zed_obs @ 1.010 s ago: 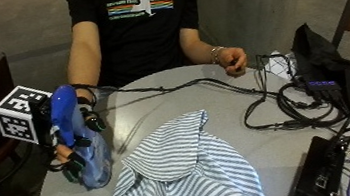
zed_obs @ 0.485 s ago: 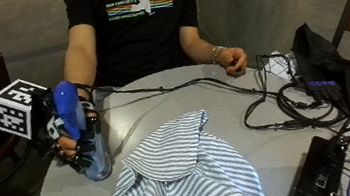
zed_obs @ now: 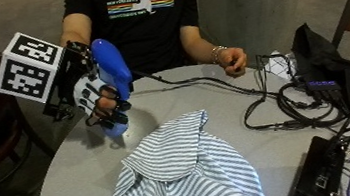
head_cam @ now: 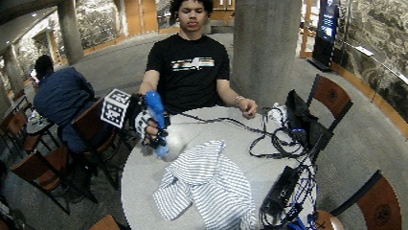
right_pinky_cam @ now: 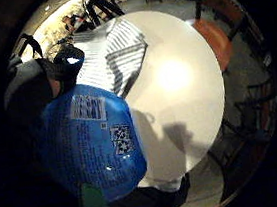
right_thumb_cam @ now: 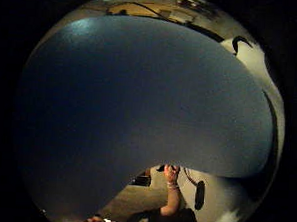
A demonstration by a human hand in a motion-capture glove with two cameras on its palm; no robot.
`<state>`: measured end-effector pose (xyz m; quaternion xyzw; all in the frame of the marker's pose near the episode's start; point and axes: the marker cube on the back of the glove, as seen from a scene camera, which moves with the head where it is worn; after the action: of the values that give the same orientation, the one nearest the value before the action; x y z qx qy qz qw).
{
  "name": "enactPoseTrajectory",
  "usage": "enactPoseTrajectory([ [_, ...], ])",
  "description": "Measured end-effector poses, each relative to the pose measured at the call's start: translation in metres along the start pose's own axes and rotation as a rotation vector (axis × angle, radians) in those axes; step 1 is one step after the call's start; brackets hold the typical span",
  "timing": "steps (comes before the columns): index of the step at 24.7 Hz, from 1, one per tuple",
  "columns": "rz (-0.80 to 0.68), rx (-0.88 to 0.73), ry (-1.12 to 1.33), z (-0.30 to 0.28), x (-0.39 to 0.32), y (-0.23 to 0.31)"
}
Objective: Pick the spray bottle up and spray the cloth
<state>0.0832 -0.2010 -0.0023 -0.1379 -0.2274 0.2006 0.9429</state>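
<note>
Gloved right hand [zed_obs: 98, 100] grips spray bottle [zed_obs: 113, 75] above table [zed_obs: 76, 165]; nozzle hidden.

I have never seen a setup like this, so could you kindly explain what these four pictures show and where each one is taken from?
There is no robot here: a person sits at a round table. Their right hand, in a black glove, grips a blue spray bottle lifted off the table. Two pictures come from cameras beside the table, one wider. The two round pictures come from small cameras on the gloved palm, so the bottle fills them. A striped cloth lies crumpled on the table, beside cables and a dark bag. The bare hand rests at the table's edge.
</note>
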Motion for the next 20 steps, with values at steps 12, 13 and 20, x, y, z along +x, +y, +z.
enactPoseTrajectory([
  [12,0.202,-0.255,0.111,0.031,0.009,0.009],
  [13,0.207,-0.261,0.121,0.031,0.009,0.010],
  [20,0.246,-0.302,0.177,0.033,0.014,0.014],
])
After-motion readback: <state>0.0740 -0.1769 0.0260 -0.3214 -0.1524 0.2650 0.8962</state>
